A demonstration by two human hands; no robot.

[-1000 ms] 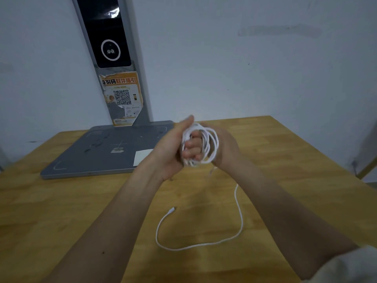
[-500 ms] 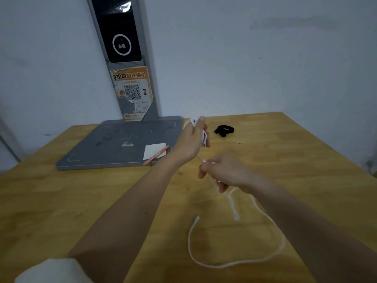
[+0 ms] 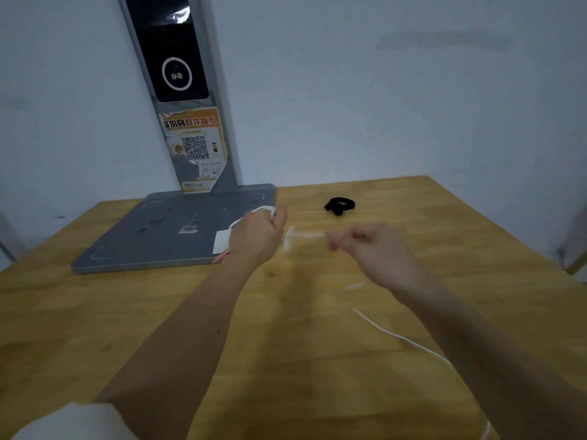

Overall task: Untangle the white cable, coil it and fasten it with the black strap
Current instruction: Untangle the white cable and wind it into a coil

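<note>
white cable [image 3: 305,234] | taut left-right (blurred) | both hands' fingers [image 3: 341,239] grip it

- A wooden table [image 3: 413,281] with a light brown top.
- A flat grey base plate [image 3: 165,230] lies on the far left part of the table.
- A grey post [image 3: 222,147] stands up from the back of the plate, against the wall.
- A black panel [image 3: 168,46] with a white ring is on the post.
- An orange and white sticker [image 3: 195,147] with a square code is under the panel, torn at the edges.
- A small white paper [image 3: 221,242] lies on the plate.
- A pale wall [image 3: 397,90] is behind it all.
</note>
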